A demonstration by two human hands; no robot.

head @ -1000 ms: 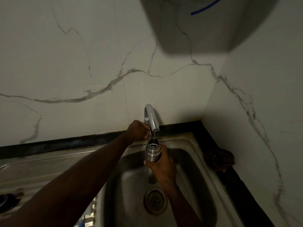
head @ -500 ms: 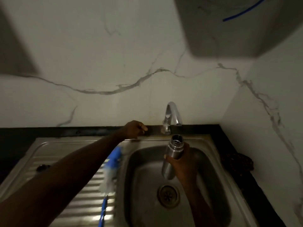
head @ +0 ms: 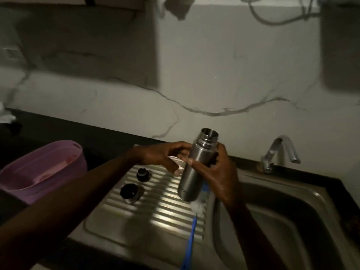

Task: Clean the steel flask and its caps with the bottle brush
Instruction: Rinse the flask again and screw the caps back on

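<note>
The steel flask [head: 195, 166] is open-mouthed and tilted, its base just above the ribbed drainboard [head: 148, 217]. My right hand [head: 218, 174] grips its body from the right. My left hand [head: 159, 155] is at the flask's left side, fingers curled round a small pale thing [head: 176, 162] that I cannot make out. Two dark caps lie on the drainboard: a small stopper [head: 143, 173] and a wider cap [head: 130, 192]. The bottle brush, with its blue handle [head: 191, 236] and white bristles [head: 199, 207], lies at the drainboard's right edge, partly under the flask.
The sink bowl [head: 276, 227] lies to the right, with a steel tap [head: 280, 151] behind it. A purple plastic tub [head: 41, 168] stands on the dark counter at the left. A marble-patterned wall rises behind.
The view has swung left. My right hand brought the flask from under the tap over to the drainboard. My left hand left the tap and came to the flask.
</note>
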